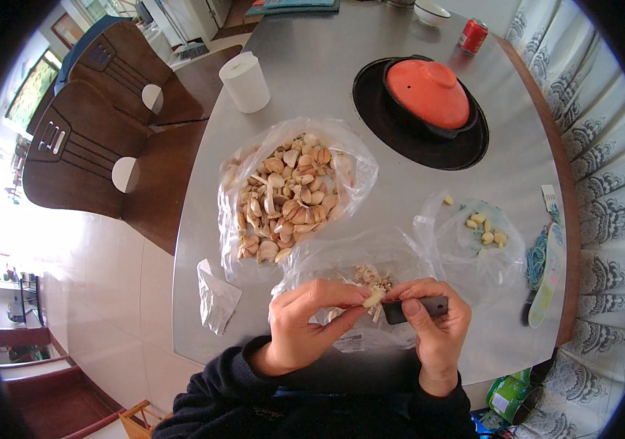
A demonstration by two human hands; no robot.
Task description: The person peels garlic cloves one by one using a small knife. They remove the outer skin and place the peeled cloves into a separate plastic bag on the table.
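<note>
Between the fingertips of my left hand [318,318] is a pale garlic clove [373,298]. My right hand [437,324] grips the dark handle of a small tool, probably a knife [417,309], close beside the clove; its blade is not plainly visible. Beneath both hands lies a clear plastic bag holding garlic skins [370,276]. A larger open plastic bag, full of unpeeled garlic bulbs and cloves [296,211], stands beyond my left hand. Several peeled cloves [488,237] rest on another thin plastic bag at the right, and one more [448,200] lies near its upper edge.
On the metal-topped table [312,101] stand a paper roll [245,82], a red-lidded pot [428,93], a red can [473,35] and a white bowl [431,12]. Crumpled paper [218,296] lies at the left, blue string [536,260] at the right. Wooden chairs [87,148] line the left side.
</note>
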